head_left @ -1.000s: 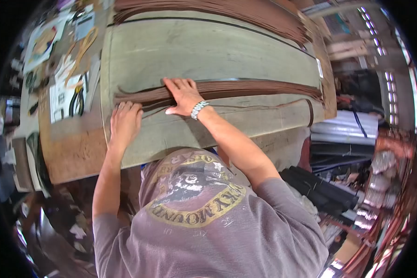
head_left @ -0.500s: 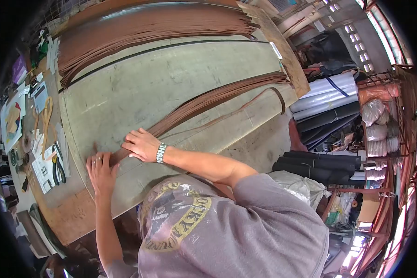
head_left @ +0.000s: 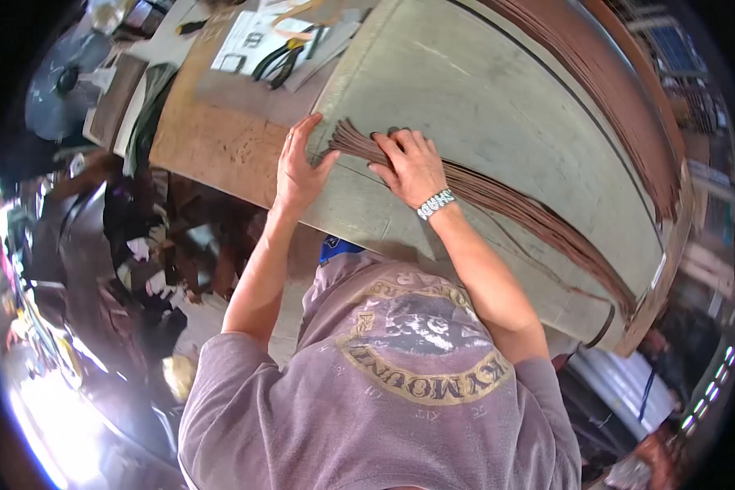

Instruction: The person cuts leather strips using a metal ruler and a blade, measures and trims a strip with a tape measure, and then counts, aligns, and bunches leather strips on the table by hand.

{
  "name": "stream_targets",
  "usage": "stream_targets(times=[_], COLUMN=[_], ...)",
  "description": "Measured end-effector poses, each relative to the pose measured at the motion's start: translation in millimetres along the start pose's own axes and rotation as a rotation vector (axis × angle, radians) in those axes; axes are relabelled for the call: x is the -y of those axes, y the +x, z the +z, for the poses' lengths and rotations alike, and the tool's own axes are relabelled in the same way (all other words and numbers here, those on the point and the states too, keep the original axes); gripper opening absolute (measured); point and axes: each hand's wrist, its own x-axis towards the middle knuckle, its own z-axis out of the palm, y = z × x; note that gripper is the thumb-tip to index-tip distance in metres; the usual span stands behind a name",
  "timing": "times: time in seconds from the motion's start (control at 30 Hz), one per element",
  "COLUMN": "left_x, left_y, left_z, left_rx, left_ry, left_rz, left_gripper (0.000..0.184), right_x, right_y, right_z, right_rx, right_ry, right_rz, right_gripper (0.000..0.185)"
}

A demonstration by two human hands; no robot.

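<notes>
A long bundle of thin brown leather-like strips lies across the pale green tabletop, its near ends fanned out slightly. My right hand, with a metal watch on the wrist, is closed over the bundle a short way from those ends. Just beyond the ends, my left hand is open, thumb and fingers apart. Its thumb tip is close to the strip ends; whether it touches them I cannot tell. One loose strip runs beside the bundle and curls at the table's far right corner.
A large stack of brown sheets or strips covers the table's far side. Black-handled pliers and printed papers lie on the wooden board to the left. Dark scraps fill the floor at left; silvery rolls stand low right.
My head view has swung left, so the table appears rotated. My left hand has come off the strip ends and opened; my right hand remains on the bundle.
</notes>
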Motion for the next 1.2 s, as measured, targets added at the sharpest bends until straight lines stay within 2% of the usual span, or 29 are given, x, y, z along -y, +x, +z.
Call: stream_targets(times=[0.07, 0.2, 0.43, 0.7, 0.9, 1.2], left_x=[3.2, -6.4, -14.1, -7.2, -6.8, -7.5], left_y=[-19.3, -44.1, -42.4, -27.3, -29.0, -24.6], left_z=[13.1, 29.1, 35.0, 50.5, 47.1, 39.5], left_rx=[-0.148, -0.191, -0.296, -0.393, -0.332, -0.239], left_ry=[0.076, 0.224, 0.151, 0.096, 0.153, 0.089], left_rz=[-0.086, -0.137, -0.181, -0.087, -0.039, -0.126], left_gripper=[0.045, 0.044, 0.040, 0.031, 0.031, 0.029], right_x=[-7.0, -8.1, -6.4, -5.3, -7.3, -1.2], right_y=[2.1, 6.5, 14.4, 19.1, 20.1, 20.5], right_z=[1.5, 1.1, 2.5, 9.3, 14.6, 10.0], right_rx=[0.014, 0.055, 0.064, 0.018, 0.001, -0.006], right_ry=[-0.005, 0.024, 0.031, 0.044, 0.063, 0.075], right_rz=[-0.015, -0.033, -0.048, -0.060, -0.039, -0.008], right_gripper=[0.051, 0.051, 0.053, 0.045, 0.038, 0.036])
